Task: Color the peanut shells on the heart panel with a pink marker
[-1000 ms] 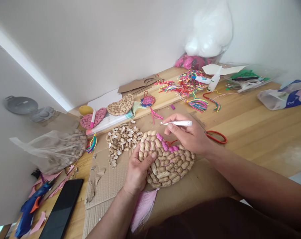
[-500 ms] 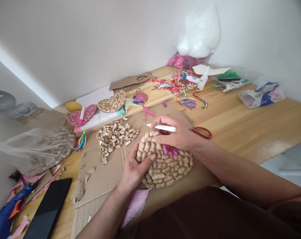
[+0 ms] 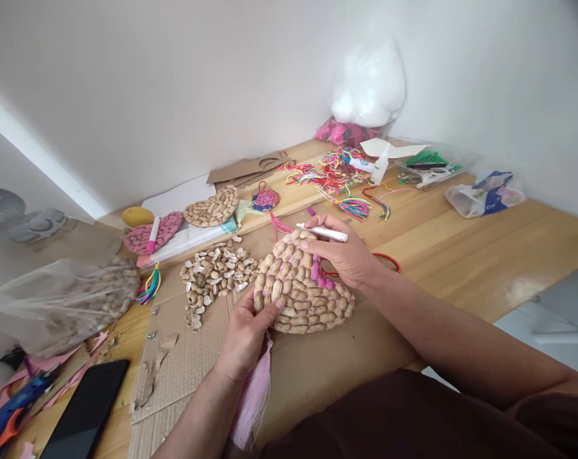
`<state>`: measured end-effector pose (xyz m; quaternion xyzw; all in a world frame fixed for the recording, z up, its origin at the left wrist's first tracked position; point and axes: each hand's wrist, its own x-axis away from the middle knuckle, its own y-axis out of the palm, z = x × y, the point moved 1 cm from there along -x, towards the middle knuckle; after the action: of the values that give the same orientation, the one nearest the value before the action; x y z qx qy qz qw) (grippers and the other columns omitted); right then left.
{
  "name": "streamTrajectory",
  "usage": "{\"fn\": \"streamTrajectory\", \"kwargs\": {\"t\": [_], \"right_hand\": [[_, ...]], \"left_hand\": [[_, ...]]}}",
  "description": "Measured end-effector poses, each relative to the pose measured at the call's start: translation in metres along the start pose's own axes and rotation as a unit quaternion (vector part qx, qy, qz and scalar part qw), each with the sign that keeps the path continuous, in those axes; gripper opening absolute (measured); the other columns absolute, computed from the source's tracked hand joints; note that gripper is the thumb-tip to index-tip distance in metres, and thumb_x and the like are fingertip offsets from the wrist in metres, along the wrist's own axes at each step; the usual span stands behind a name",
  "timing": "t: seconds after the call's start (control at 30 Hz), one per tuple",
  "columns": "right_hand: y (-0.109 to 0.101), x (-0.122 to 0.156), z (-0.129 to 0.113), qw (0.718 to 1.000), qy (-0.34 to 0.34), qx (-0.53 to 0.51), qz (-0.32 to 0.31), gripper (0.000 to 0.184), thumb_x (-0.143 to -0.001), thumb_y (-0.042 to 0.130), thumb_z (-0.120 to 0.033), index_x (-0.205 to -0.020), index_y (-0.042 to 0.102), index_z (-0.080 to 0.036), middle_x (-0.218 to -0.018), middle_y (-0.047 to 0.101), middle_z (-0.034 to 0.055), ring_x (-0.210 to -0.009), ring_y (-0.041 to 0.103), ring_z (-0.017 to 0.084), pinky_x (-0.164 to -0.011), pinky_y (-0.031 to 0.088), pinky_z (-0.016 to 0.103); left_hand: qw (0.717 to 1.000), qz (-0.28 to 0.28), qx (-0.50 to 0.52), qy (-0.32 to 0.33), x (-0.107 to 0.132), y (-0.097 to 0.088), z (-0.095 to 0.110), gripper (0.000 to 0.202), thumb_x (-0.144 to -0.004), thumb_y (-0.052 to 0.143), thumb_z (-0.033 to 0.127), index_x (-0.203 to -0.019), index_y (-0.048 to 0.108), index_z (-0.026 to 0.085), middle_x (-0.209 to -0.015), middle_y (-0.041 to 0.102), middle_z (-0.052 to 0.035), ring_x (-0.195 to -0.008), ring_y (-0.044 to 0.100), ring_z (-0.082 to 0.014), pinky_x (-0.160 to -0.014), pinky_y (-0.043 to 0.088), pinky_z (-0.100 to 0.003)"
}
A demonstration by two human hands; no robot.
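A heart-like plaque (image 3: 312, 306) covered in peanut shells is held up by my left hand (image 3: 243, 335), the thumb pressed on its front and the fingers behind the left edge. Several shells near its right notch are coloured magenta, and a pink tassel (image 3: 254, 401) hangs beneath it. In my right hand (image 3: 343, 255) is a white marker pen (image 3: 334, 234), uncapped, its tip pointing left above the plaque's top edge. The right fingers also touch the plaque's upper part. A small purple cap (image 3: 310, 210) lies beyond the hand.
Loose peanut shells (image 3: 216, 274) are piled on a cardboard sheet (image 3: 193, 357). Behind stand finished peanut-shell pieces, one pink (image 3: 140, 242) with another marker. Colourful tassels (image 3: 353, 207), glue bottles (image 3: 379, 169) and red-handled scissors (image 3: 388, 260) lie rightward. A phone (image 3: 88, 408) is at lower left.
The plaque is tilted more upright and has shifted slightly up and left, showing more of the tassel. My right hand with the marker has moved a little right and up relative to it.
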<state>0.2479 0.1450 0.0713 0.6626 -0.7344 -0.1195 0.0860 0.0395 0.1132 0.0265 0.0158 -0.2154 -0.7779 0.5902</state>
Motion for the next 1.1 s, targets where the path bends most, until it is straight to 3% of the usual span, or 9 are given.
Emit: {"fn": "streamTrajectory", "kwargs": {"t": [0.2, 0.37, 0.47, 0.6, 0.7, 0.77, 0.87, 0.97, 1.1], "right_hand": [[-0.002, -0.003, 0.004, 0.999, 0.038, -0.015, -0.002, 0.042, -0.061, 0.089, -0.03, -0.093, 0.063, -0.021, -0.078, 0.064, -0.005, -0.066, 0.055, 0.011, -0.057, 0.042, 0.023], [-0.003, -0.007, 0.008, 0.997, 0.037, -0.035, 0.066, 0.043, -0.057, 0.089, -0.027, -0.089, 0.061, -0.021, -0.074, 0.063, -0.0067, -0.064, 0.054, 0.01, -0.056, 0.043, 0.023], [-0.004, -0.01, 0.008, 0.991, 0.023, -0.07, 0.114, 0.048, -0.056, 0.091, -0.03, -0.091, 0.059, -0.022, -0.076, 0.064, -0.0066, -0.064, 0.055, 0.011, -0.055, 0.044, 0.024], [-0.004, -0.012, 0.006, 0.977, -0.009, -0.136, 0.163, 0.055, -0.051, 0.094, -0.03, -0.09, 0.056, -0.023, -0.076, 0.064, -0.0069, -0.066, 0.056, 0.011, -0.057, 0.046, 0.023], [-0.004, -0.013, 0.005, 0.97, -0.028, -0.158, 0.183, 0.055, -0.05, 0.094, -0.027, -0.089, 0.055, -0.023, -0.073, 0.063, -0.0081, -0.066, 0.057, 0.011, -0.056, 0.045, 0.023], [-0.005, -0.014, 0.005, 0.966, -0.023, -0.17, 0.191, 0.054, -0.051, 0.093, -0.025, -0.09, 0.055, -0.024, -0.074, 0.063, -0.0082, -0.067, 0.058, 0.011, -0.057, 0.046, 0.023], [-0.004, -0.014, 0.007, 0.963, -0.002, -0.191, 0.192, 0.054, -0.051, 0.092, -0.023, -0.089, 0.054, -0.024, -0.075, 0.065, -0.008, -0.066, 0.06, 0.012, -0.056, 0.047, 0.024], [-0.002, -0.012, 0.011, 0.963, 0.017, -0.2, 0.181, 0.054, -0.051, 0.093, -0.022, -0.089, 0.054, -0.025, -0.076, 0.066, -0.0076, -0.065, 0.061, 0.013, -0.055, 0.048, 0.025], [-0.001, -0.011, 0.016, 0.964, 0.03, -0.203, 0.167, 0.052, -0.054, 0.092, -0.022, -0.09, 0.055, -0.025, -0.078, 0.067, -0.0068, -0.067, 0.063, 0.015, -0.056, 0.05, 0.027]], "left_hand": [[0.997, 0.014, -0.041, 0.058, -0.009, -0.012, 0.004, 0.056, -0.083, 0.081, 0.031, -0.133, 0.059, 0.022, -0.133, 0.069, -0.0127, -0.118, 0.068, -0.0301, -0.101, 0.055, -0.045], [0.951, 0.139, -0.175, 0.214, -0.01, -0.017, 0.006, 0.058, -0.085, 0.08, 0.034, -0.138, 0.058, 0.026, -0.134, 0.065, -0.0088, -0.127, 0.06, -0.0226, -0.106, 0.049, -0.035], [0.922, 0.167, -0.186, 0.295, -0.002, -0.014, 0.008, 0.047, -0.088, 0.075, 0.033, -0.133, 0.062, 0.027, -0.124, 0.066, -0.0064, -0.114, 0.063, -0.0188, -0.1, 0.05, -0.031], [0.91, 0.137, -0.215, 0.327, 0.011, -0.011, 0.011, 0.028, -0.091, 0.072, 0.031, -0.118, 0.07, 0.025, -0.1, 0.07, -0.0033, -0.09, 0.065, -0.0147, -0.085, 0.052, -0.025], [0.916, 0.1, -0.265, 0.284, 0.015, -0.012, 0.012, 0.017, -0.092, 0.069, 0.035, -0.102, 0.074, 0.022, -0.087, 0.07, -0.0029, -0.075, 0.062, -0.0143, -0.069, 0.05, -0.024], [0.929, 0.03, -0.307, 0.205, 0.013, -0.012, 0.01, 0.027, -0.095, 0.063, 0.042, -0.088, 0.074, 0.019, -0.072, 0.067, -0.0025, -0.062, 0.059, -0.0138, -0.059, 0.047, -0.024], [0.921, -0.054, -0.371, 0.104, 0.008, -0.011, 0.004, 0.043, -0.097, 0.056, 0.051, -0.074, 0.072, 0.017, -0.063, 0.064, -0.0032, -0.054, 0.056, -0.0137, -0.052, 0.043, -0.024], [0.917, -0.063, -0.385, 0.081, 0.003, -0.009, -0.001, 0.04, -0.094, 0.061, 0.053, -0.078, 0.071, 0.018, -0.061, 0.063, -0.0019, -0.054, 0.056, -0.0138, -0.051, 0.044, -0.024], [0.968, -0.071, -0.238, 0.037, 0.001, -0.006, -0.004, 0.035, -0.089, 0.07, 0.052, -0.095, 0.072, 0.017, -0.079, 0.073, -0.0055, -0.067, 0.067, -0.0172, -0.061, 0.056, -0.027]]}}
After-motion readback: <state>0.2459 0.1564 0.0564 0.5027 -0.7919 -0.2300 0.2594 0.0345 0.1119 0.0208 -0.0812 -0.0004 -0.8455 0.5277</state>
